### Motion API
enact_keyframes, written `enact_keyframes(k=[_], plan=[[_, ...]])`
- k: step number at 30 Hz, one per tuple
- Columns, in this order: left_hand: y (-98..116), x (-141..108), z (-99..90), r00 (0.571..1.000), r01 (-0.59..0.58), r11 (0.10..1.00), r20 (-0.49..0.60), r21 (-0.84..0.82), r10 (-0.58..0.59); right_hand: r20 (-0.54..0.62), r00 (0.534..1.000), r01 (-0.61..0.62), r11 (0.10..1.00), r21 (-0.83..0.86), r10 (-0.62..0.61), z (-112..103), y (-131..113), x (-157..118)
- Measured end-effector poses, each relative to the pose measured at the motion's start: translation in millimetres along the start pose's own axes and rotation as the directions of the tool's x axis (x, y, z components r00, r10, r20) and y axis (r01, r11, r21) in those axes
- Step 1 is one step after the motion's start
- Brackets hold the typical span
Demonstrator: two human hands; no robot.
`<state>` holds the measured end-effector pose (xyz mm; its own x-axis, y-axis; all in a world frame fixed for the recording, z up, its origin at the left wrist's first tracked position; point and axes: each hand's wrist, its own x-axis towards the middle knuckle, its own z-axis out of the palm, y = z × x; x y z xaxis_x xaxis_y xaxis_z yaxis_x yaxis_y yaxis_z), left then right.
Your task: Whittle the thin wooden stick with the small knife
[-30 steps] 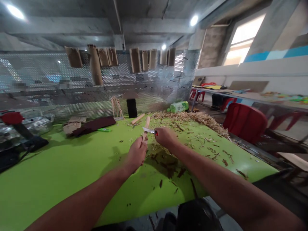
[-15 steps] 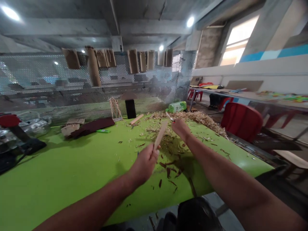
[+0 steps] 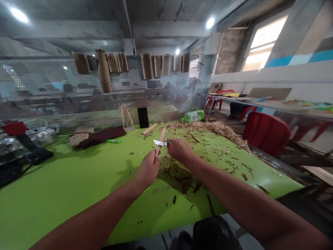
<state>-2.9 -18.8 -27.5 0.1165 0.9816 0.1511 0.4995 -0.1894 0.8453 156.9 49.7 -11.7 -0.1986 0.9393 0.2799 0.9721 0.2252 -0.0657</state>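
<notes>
Bottle (image 3: 193, 116) beside heaped wood shavings (image 3: 205, 127)

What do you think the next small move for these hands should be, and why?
Probably one short, controlled shaving stroke. The right hand grips a knife with its blade right at the wooden stick, which the left hand holds nearly upright. The wood shavings spread across the green table suggest that cutting is the work in hand.
</notes>
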Motion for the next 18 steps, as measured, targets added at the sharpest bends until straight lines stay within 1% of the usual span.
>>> enact_keyframes(k=[4, 8, 11, 12, 14, 16, 18], plan=[[5, -2, -1.6, 0.999, 0.028, 1.0, 0.034, -0.002, -0.028, 0.003, 1.0, -0.002, 1.0, -0.006, 0.002, -2, 4, 3], [9, -2, -2.5, 0.999, 0.02, 1.0, 0.032, 0.013, -0.02, -0.023, 1.0, -0.01, 1.0, 0.007, 0.01, 1, 6, 5], [12, -7, -1.9, 0.997, 0.059, 0.998, 0.051, -0.003, -0.059, -0.052, 0.998, -0.031, 0.999, 0.042, 0.033, 4, 12, 12], [14, -11, -1.0, 0.995, 0.078, 0.997, 0.059, -0.012, -0.078, -0.049, 0.996, -0.065, 0.995, 0.069, 0.069, 4, 17, 16], [17, -20, 1.9, 0.992, 0.073, 0.997, 0.105, -0.022, -0.07, 0.001, 0.979, -0.2, 0.971, 0.13, 0.202, 2, 36, 25], [19, -30, 5.7, 0.985, -0.019, 1.0, 0.172, -0.021, 0.023, 0.079, 0.922, -0.387, 0.908, 0.159, 0.379, -2, 63, 34], [19, -33, 8.3, 0.97, -0.11, 0.993, 0.215, -0.047, 0.117, 0.073, 0.874, -0.486, 0.858, 0.165, 0.481, -2, 91, 39]])
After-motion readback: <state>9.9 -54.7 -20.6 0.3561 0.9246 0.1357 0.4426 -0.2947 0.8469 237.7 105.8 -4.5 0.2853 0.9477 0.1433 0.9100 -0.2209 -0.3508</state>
